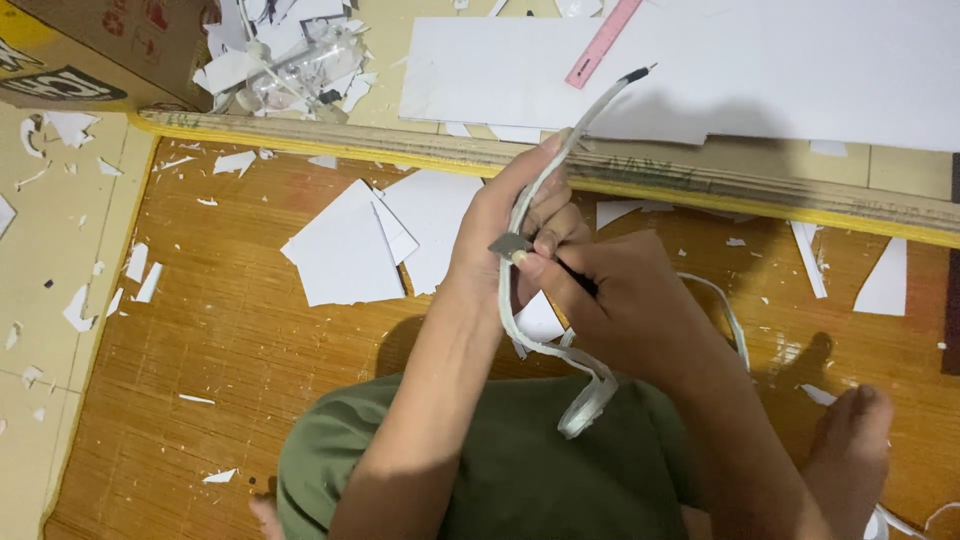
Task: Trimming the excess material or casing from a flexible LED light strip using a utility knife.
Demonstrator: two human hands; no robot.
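Observation:
My left hand (pixel 505 215) is closed around a long flat white strip (pixel 592 392) with a dark tip (pixel 637 73) that points up and to the right. The strip's lower end loops down over my green-clad leg (pixel 520 470). My right hand (pixel 625 315) grips a small cutter with a black handle. Its grey blade (pixel 509 244) rests against the strip just below my left thumb. Both hands are close together above the wooden floor mat (pixel 230 330).
Large white boards (pixel 800 70) and a pink ruler (pixel 603 42) lie beyond a yellow-edged plank (pixel 330 142). A cardboard box (pixel 100 40) and clear plastic bottle (pixel 300 65) sit at top left. White offcuts (pixel 345 245) litter the mat. My bare foot (pixel 850 450) is at lower right.

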